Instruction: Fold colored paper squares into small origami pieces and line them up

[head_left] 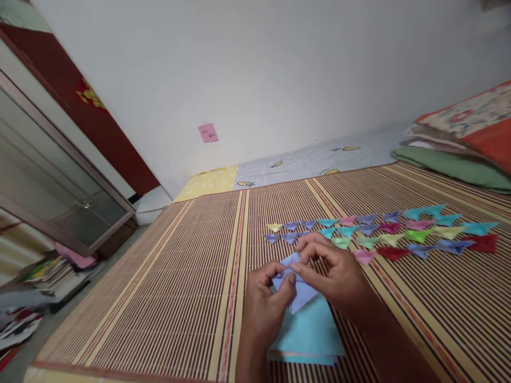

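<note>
A partly folded lavender sheet of origami paper (302, 297) is held between my two hands, just above a stack of paper sheets. My left hand (268, 300) grips its left side, thumb on top and fingers underneath. With thumb and index finger, my right hand (329, 266) pinches the paper near its middle crease. Below them lies the stack of square paper (309, 332), turquoise on top with other colours at its lower edge. Beyond my right hand, rows of small folded paper shapes (393, 252) in blue, pink, red, green, yellow and turquoise lie on the striped mat.
The striped mat (179, 276) covers the bed. Folded bedding (459, 159) is piled at the far right, against the white wall. A pink note (208, 133) sticks to the wall. On the left stand a glass-panelled cabinet (59, 165) and a pile of books (51, 276) at floor level.
</note>
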A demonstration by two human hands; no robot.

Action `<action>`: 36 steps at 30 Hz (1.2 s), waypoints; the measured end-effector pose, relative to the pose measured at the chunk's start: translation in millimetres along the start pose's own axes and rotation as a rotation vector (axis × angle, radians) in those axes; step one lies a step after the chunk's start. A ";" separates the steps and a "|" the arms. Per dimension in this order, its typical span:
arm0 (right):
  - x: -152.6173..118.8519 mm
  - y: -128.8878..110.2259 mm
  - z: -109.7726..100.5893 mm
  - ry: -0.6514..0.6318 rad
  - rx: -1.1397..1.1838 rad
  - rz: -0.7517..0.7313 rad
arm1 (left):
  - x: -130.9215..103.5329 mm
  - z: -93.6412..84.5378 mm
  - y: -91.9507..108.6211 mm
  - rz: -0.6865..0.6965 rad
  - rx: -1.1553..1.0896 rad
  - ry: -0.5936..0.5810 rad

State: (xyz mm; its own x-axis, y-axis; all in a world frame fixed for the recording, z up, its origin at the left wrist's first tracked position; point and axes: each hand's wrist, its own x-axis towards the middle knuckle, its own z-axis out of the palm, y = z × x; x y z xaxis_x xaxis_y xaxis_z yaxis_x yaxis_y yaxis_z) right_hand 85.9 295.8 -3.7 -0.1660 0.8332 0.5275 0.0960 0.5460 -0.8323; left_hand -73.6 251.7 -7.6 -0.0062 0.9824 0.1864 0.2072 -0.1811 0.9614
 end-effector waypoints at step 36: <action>-1.9 -7.8 -5.1 -0.072 0.091 0.112 | -0.3 5.0 8.6 -0.055 -0.146 0.121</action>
State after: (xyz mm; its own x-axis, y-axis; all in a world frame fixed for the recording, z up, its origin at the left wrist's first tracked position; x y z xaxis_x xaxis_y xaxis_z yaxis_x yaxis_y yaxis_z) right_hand 90.5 290.3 2.6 -0.2294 0.8783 0.4195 0.0296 0.4371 -0.8989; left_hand -67.0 250.0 -0.4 -0.1328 0.9801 0.1473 0.0597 -0.1404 0.9883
